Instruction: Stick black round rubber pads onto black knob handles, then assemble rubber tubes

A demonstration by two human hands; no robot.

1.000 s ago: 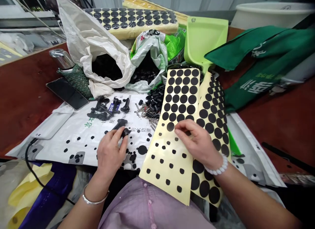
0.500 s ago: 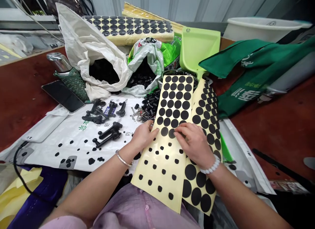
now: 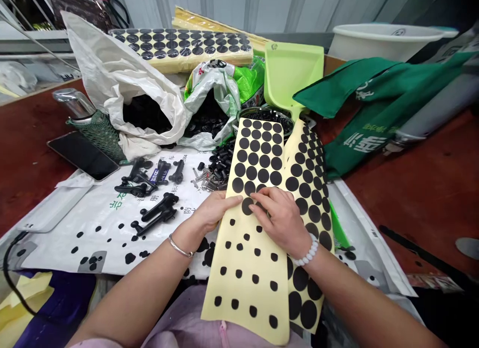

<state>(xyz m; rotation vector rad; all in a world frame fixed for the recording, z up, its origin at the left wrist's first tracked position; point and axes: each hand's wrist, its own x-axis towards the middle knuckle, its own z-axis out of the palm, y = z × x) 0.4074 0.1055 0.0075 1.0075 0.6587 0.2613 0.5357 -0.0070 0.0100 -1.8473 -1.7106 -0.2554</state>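
A cream backing sheet [image 3: 245,263] with rows of black round stickers [image 3: 276,163] lies tilted in front of me, its lower part bearing only small black spots. My left hand [image 3: 211,211] grips its left edge, thumb on top and fingers hidden underneath. Over the lowest row of full discs, my right hand [image 3: 282,218] is closed in a pinch, thumb and forefinger at a black round sticker [image 3: 247,206]. Whether that sticker's edge is lifted is hidden by the fingers. A second sticker sheet [image 3: 304,190] lies under the first, on its right.
Black plastic handles [image 3: 159,213] and a phone [image 3: 83,155] lie to the left. Small black caps and metal pins [image 3: 209,178] are heaped beyond the sheet. Behind stand a white sack [image 3: 149,79], an open bag [image 3: 209,108] of black parts and a green dustpan [image 3: 294,74].
My view has shifted a little, so the scene sits further left. On the sheet, my right hand's fingertips have moved slightly left along the lowest row of discs. The left hand keeps its grip.
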